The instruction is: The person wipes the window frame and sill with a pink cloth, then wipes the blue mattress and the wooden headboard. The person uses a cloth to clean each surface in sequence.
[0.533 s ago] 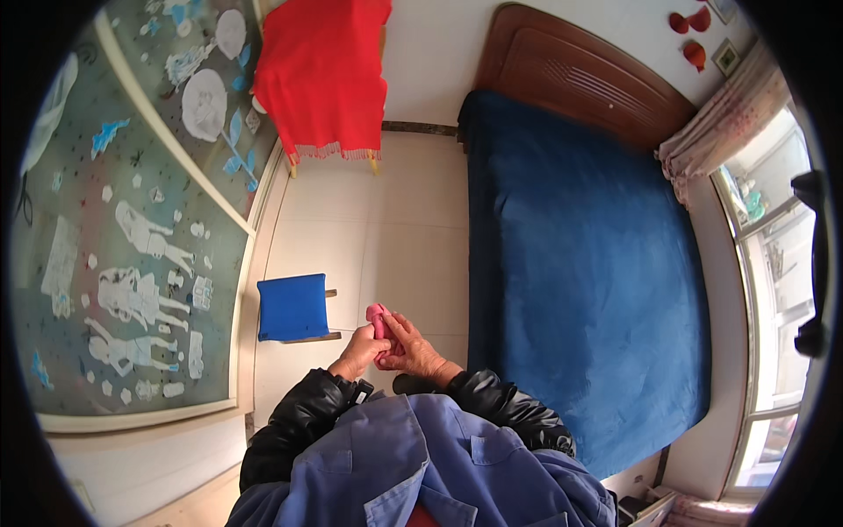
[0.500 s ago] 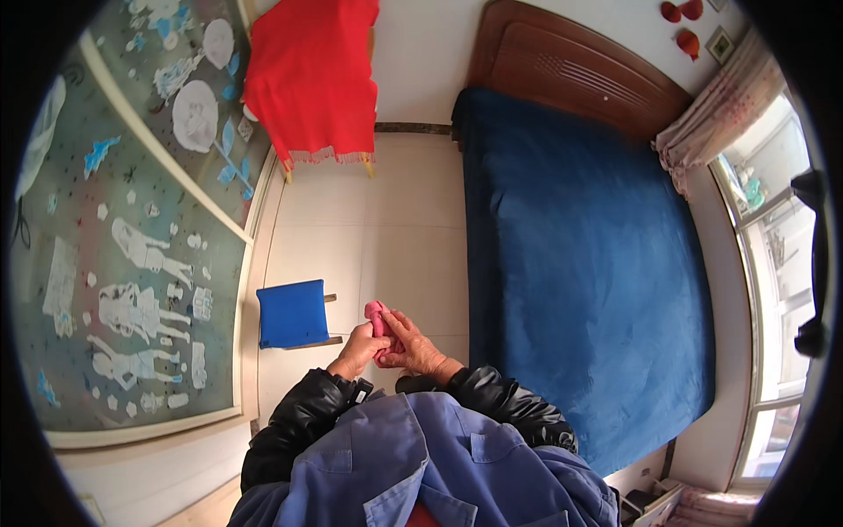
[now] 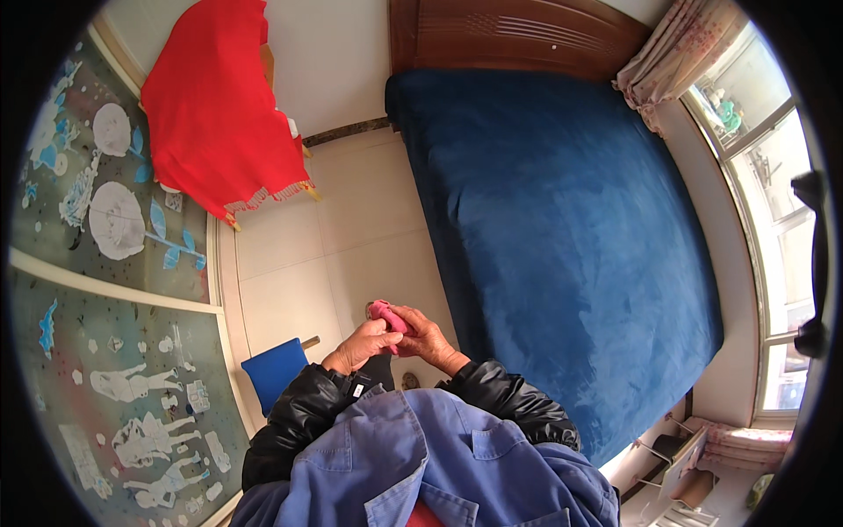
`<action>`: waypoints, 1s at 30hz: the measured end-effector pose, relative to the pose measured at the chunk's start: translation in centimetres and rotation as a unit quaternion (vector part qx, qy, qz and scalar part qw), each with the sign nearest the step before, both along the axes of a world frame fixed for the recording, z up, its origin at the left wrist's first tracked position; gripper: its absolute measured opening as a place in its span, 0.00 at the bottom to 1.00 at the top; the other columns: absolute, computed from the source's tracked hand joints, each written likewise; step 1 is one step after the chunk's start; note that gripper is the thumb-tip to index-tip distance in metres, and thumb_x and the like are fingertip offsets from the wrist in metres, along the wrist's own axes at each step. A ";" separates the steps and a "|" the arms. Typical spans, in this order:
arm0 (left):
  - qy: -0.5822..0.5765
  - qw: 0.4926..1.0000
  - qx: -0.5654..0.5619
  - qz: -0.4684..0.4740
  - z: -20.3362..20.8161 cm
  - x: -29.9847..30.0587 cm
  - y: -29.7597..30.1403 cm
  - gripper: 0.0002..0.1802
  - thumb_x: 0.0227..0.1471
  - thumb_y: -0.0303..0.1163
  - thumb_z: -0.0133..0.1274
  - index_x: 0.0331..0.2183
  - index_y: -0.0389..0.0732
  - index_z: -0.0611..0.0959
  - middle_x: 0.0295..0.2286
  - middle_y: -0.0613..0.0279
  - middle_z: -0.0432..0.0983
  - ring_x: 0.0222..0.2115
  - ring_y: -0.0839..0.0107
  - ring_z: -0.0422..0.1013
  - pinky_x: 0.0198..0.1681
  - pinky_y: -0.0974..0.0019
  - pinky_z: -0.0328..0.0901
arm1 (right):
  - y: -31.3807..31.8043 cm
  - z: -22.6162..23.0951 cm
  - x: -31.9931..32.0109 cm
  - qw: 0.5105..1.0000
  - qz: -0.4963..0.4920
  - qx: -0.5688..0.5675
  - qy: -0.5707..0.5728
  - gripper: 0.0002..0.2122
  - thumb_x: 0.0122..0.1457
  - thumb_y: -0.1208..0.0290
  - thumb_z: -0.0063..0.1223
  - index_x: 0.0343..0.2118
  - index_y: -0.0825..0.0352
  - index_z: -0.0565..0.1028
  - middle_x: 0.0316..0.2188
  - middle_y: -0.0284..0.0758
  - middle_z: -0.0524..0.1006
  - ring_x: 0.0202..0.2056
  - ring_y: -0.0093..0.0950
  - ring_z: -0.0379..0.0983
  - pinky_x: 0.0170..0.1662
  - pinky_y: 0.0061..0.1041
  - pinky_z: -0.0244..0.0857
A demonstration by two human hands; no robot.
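Bundle of pink material [image 3: 383,310] is right out front of the chest, roughly mid-air over the pale tile floor [image 3: 373,211], and both bare hands are on it. Looks like rolled or folded cloth, but it's too small in the view for me to swear to it. Left hand [image 3: 353,348] has it gripped from the left, thumb lying across the near side. Right hand [image 3: 428,339] has hold from the other side, fingers curled over the far right part, so it's pinched between the two. Top end pokes out past the fingers; some of the rest is hidden by them.

Sleeves are shiny black puffer stuff [image 3: 518,400], with a blue-purple smock [image 3: 378,448] worn over the body. Off to the left, just past the left forearm, sits a blue-seated stool [image 3: 270,369], partly covered by the sleeve from this angle. Farther out on that side, a red fringed cloth [image 3: 215,110] hangs over something with yellowish legs. Big bed with a dark blue cover [image 3: 571,237] fills the right side, brown wooden headboard [image 3: 500,35] at its far end.
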State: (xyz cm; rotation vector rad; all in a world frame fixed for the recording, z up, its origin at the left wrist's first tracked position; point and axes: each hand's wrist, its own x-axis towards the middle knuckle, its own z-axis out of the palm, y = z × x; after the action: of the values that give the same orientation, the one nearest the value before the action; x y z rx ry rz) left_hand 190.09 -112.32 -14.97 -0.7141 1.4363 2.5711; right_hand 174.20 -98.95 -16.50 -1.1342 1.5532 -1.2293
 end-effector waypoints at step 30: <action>0.008 0.966 -0.260 0.009 0.3 -40.7 -59.3 0.23 0.59 0.28 0.56 0.55 0.32 0.76 0.44 0.54 0.80 0.46 0.71 0.76 0.52 0.68 0.70 | -46.3 3.6 -45.5 0.917 -0.303 -0.028 -0.258 0.26 0.60 0.79 0.53 0.63 0.70 0.67 0.46 0.35 0.78 0.40 0.24 0.74 0.38 0.24 0.71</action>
State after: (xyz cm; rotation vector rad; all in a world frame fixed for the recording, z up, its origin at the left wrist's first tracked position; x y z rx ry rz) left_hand 149.43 -171.63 -14.69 -0.7607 2.1483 2.2185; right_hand 128.71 -145.26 -12.86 -0.2862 1.4894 -1.8108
